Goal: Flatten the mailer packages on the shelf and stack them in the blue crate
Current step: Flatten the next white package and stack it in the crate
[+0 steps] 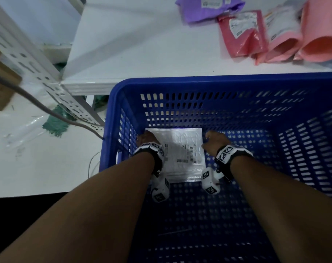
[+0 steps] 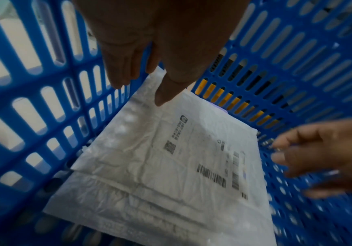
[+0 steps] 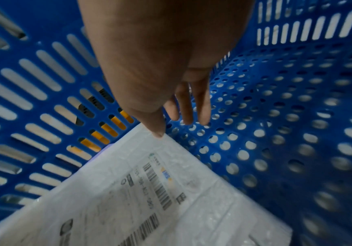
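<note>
A white mailer (image 1: 182,154) with a printed label lies flat on the floor of the blue crate (image 1: 199,82), in its far left corner. A lilac edge (image 1: 177,128) peeks out from under its far side. My left hand (image 1: 146,138) is at the mailer's left edge with straight fingers, and its thumb tip (image 2: 162,99) touches the white mailer (image 2: 170,166). My right hand (image 1: 215,139) is at the right edge. Its fingers (image 3: 186,116) hang straight over the crate floor, its thumb at the corner of the white mailer (image 3: 128,191). A purple mailer (image 1: 208,8) and several pink mailers (image 1: 243,33) lie puffed up on the white shelf (image 1: 133,44).
A perforated shelf post (image 1: 47,78) slants down to the crate's left rim, with a grey cable (image 1: 47,109) running beside it. A green cloth (image 1: 57,124) and a cardboard box (image 1: 2,88) sit on the floor to the left.
</note>
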